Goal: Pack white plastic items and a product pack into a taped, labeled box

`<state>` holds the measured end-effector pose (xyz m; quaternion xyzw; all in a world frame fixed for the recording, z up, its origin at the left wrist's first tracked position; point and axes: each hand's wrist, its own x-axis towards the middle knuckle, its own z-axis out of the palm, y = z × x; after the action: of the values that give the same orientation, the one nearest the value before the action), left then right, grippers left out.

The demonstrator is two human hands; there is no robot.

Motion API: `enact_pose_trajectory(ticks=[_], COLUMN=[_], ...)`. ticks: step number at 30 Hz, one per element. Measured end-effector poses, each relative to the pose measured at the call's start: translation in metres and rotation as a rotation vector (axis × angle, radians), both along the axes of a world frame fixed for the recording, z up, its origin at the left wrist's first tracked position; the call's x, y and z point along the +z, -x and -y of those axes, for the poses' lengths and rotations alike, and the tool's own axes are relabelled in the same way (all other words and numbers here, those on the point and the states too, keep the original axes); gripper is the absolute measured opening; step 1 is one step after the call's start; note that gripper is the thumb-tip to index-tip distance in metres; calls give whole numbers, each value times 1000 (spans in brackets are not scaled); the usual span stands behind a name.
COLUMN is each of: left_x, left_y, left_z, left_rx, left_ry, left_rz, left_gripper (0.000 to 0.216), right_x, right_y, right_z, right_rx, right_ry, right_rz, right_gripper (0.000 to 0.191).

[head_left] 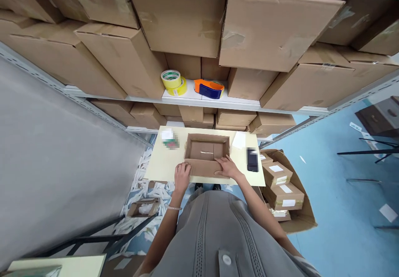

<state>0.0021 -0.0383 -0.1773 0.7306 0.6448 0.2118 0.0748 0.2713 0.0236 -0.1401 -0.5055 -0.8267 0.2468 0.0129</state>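
Note:
An open cardboard box rests on the cream tabletop, its near flap folded out toward me. Its inside shows a bare bottom with a pale strip on it. My left hand is closed with curled fingers at the left end of that flap. At the flap's right end, my right hand lies with its fingers spread, touching the flap and the box's right near corner. A dark phone-like object, partly blurred out, lies to the right of my right hand.
Yellow tape rolls and an orange-and-blue tape dispenser stand on the shelf ahead, among stacked cartons. A large carton with labelled boxes stands at the right. Paper scraps litter the floor at left.

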Motion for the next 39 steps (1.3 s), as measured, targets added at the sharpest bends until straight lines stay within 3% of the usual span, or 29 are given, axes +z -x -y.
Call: enact_pose_trajectory(ticks=[7,12,17,20,27,31,34,36,39], left_x=[-13,2,17,16,5,5,7,8,10], left_y=[-7,-7,-17,-23,-24,-20,-17,-16,-17], left_z=[21,7,-32,-46,-50,-52,-51,-49,-45], left_rx=[4,31,-153,-220,-192,-239,-272,-286,-285], left_ry=[26,-22,-2,36,30,80,131,159,192], left_rz=[-22,-43,-116,-122,-67,-75,-75,-73,-64], left_gripper=[69,55,41,30,27,25,22,21,24], right_x=[-27,-36,-39,-40,-36,-29,-20,-12,-3], right_y=[19,25,26,26,27,24,23,25,34], right_z=[10,9,7,8,7,10,5,-8,-40], right_rx=[-89,-132,-134,-128,-114,-92,-149,-288,-733], right_ry=[-220,-302,-336,-318,-283,-212,-92,39,372], right_rz=[141,172,207,202,225,189,6,-221,-682], right_gripper=[11,18,24,24,16,13,21,25,30])
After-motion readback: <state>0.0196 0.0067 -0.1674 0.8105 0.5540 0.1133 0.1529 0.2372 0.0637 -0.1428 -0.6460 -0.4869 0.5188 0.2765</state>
